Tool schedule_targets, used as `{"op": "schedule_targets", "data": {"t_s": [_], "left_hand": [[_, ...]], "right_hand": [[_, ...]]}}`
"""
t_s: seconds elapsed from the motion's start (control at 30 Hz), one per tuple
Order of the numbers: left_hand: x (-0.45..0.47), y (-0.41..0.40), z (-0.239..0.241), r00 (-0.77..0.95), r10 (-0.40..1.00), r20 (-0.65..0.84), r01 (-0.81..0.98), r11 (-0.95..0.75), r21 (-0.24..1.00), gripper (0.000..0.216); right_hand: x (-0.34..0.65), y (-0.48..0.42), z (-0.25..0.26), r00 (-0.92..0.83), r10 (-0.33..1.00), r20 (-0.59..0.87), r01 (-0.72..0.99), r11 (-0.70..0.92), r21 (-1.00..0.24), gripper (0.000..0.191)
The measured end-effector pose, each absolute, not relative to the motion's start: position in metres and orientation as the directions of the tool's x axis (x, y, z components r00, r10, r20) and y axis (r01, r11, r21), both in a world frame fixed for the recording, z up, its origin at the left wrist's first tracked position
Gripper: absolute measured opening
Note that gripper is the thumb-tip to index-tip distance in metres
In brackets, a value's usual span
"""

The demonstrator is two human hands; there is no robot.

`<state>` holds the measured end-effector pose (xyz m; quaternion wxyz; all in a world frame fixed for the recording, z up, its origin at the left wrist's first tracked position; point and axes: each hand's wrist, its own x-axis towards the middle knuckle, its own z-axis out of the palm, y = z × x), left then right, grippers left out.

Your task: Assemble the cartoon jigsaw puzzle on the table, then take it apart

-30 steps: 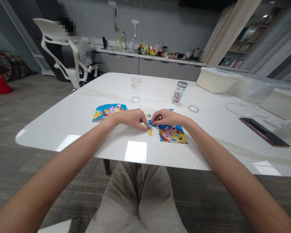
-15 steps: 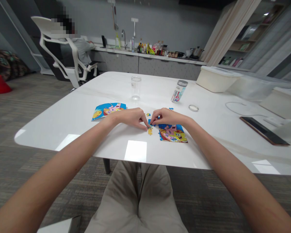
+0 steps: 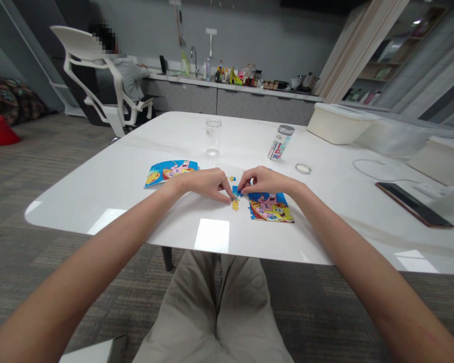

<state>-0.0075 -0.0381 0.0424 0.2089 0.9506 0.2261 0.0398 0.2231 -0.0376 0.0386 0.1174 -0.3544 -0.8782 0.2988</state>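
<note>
My left hand [image 3: 213,184] rests on the table, index finger and thumb close together at the top of a yellow puzzle piece [image 3: 235,205]. The other fingers are curled under. Just to the right, my right hand [image 3: 259,180] pinches at a small blue puzzle piece [image 3: 236,190]; its fingertips partly cover the piece. The joined puzzle section [image 3: 271,207], with pink and yellow cartoon figures, lies below my right hand. Another loose piece [image 3: 232,178] sits between the hands. A bent picture sheet [image 3: 157,174] with the same cartoon is partly behind my left wrist.
A clear jar [image 3: 213,138], a printed canister [image 3: 281,143] and a round lid [image 3: 303,168] stand farther back on the white table [image 3: 136,156]. At right are a phone [image 3: 414,204], a cable and plastic bins [image 3: 338,126]. A person sits in a chair [image 3: 115,96] beyond.
My right fingers have shifted slightly at the blue piece. A loose blue piece behind my right hand is now mostly hidden. My left hand stays nearly still.
</note>
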Motion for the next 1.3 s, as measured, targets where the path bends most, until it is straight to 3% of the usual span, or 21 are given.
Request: {"op": "schedule_targets", "data": {"t_s": [0.67,0.73,0.87,1.03,1.3], "left_hand": [[-0.009,-0.039,0.042,0.903,0.429,0.013,0.381,-0.815,0.437,0.025],[-0.01,-0.039,0.042,0.898,0.439,0.028,0.381,-0.807,0.451,0.026],[-0.01,-0.042,0.044,0.897,0.441,0.019,0.388,-0.81,0.44,0.027],[-0.008,-0.047,0.048,0.893,0.448,-0.035,0.419,-0.802,0.426,0.024],[-0.007,-0.048,0.048,0.89,0.453,-0.057,0.433,-0.796,0.423,0.023]], "right_hand": [[0.228,-0.05,0.061,-0.753,0.657,-0.048,0.598,0.651,-0.466,0.02],[0.226,-0.057,0.055,-0.766,0.642,0.02,0.58,0.705,-0.408,0.018],[0.229,-0.069,0.033,-0.693,0.65,0.313,0.571,0.759,-0.312,0.02],[0.231,-0.074,0.02,-0.778,0.563,0.279,0.506,0.825,-0.253,0.017],[0.229,-0.076,0.021,-0.777,0.574,0.259,0.527,0.818,-0.232,0.02]]}}
